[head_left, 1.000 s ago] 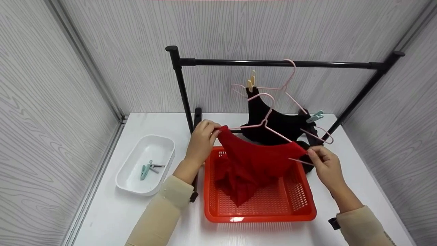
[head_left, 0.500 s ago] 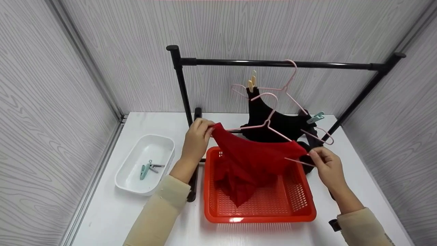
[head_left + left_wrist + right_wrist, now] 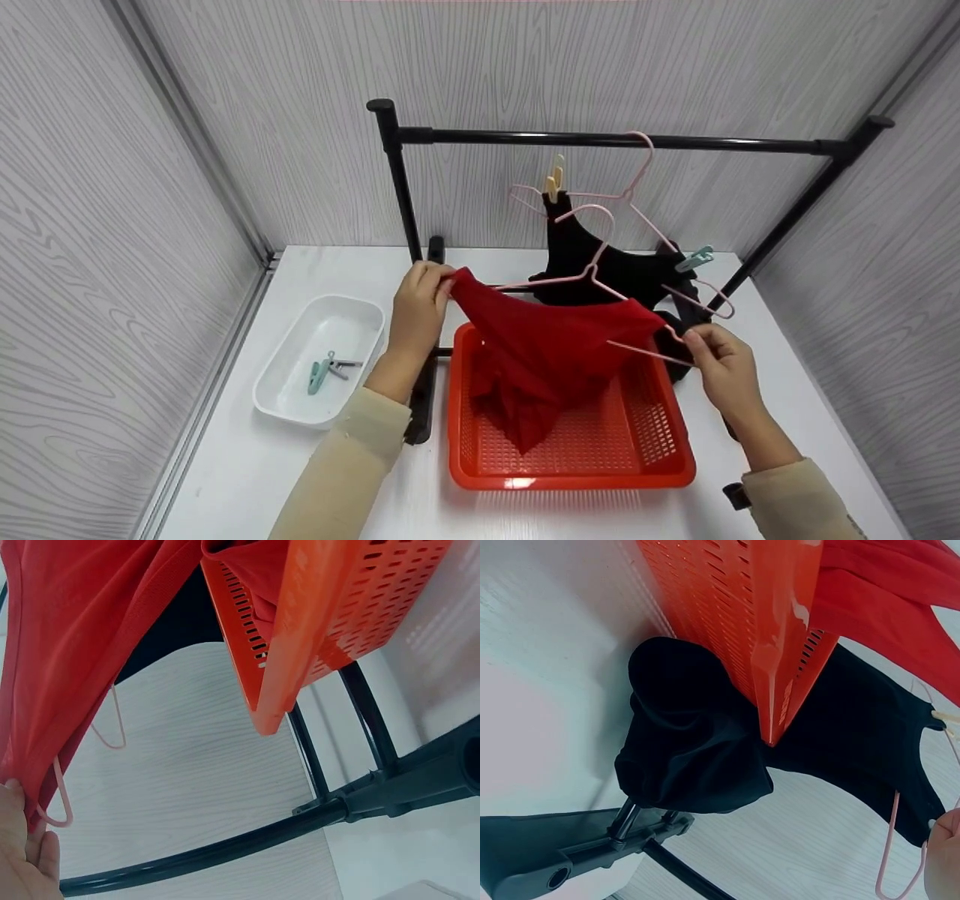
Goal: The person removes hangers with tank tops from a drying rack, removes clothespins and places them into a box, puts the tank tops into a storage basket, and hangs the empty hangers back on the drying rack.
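My left hand [image 3: 420,304] pinches one shoulder strap of a red sleeveless top [image 3: 547,330], pulling it out to the left. A pink hanger [image 3: 551,280] runs inside the top, its hook standing up free of the rack's bar. With thumb and fingers my right hand [image 3: 726,364] grips the hanger's right end, a little way from the top's right strap. The lower part of the top droops into a red basket [image 3: 574,482]. In the left wrist view, the hanger's left end [image 3: 64,799] shows beside the strap, near my fingers.
Behind, a black garment [image 3: 607,262] hangs from a second pink hanger [image 3: 637,169] on a black rack [image 3: 517,137]. A yellow clothespin [image 3: 553,186] and a teal clothespin [image 3: 694,259] fasten it. At left, a white tray [image 3: 281,375] holds clothespins [image 3: 319,375].
My left hand has moved left, stretching the red strap outward. The top's right strap has slid inward along the hanger, away from my right hand, which still grips the hanger's end.
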`<action>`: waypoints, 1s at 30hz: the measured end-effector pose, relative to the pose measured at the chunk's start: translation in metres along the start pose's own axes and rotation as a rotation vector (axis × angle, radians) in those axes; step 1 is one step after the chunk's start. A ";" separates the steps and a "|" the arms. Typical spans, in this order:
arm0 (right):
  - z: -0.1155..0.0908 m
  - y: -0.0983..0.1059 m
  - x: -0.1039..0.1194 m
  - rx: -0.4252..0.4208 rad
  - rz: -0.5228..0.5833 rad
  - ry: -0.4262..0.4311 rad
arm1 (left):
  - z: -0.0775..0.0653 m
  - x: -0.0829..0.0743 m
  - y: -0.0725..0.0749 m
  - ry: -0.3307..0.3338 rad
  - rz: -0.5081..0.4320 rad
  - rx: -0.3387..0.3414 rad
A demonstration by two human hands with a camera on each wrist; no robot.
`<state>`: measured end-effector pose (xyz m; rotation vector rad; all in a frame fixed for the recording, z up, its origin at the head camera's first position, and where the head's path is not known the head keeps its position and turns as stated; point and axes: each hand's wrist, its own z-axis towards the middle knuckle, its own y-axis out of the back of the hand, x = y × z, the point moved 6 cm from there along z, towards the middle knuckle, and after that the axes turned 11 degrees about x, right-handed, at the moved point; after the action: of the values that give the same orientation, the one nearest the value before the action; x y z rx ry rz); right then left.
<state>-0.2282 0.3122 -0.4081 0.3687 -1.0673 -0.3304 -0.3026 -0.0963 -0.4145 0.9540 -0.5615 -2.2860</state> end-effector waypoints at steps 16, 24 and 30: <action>-0.002 0.007 -0.004 -0.044 0.019 0.006 | -0.008 0.014 0.002 0.087 0.015 -0.056; -0.003 0.007 -0.003 -0.049 0.027 -0.008 | -0.013 0.015 -0.001 0.107 0.022 -0.048; -0.003 0.007 -0.005 -0.050 0.023 -0.028 | -0.019 0.019 -0.005 0.139 0.020 -0.026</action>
<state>-0.2271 0.3210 -0.4103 0.3073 -1.0882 -0.3424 -0.3012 -0.1076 -0.4389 1.0799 -0.4790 -2.1837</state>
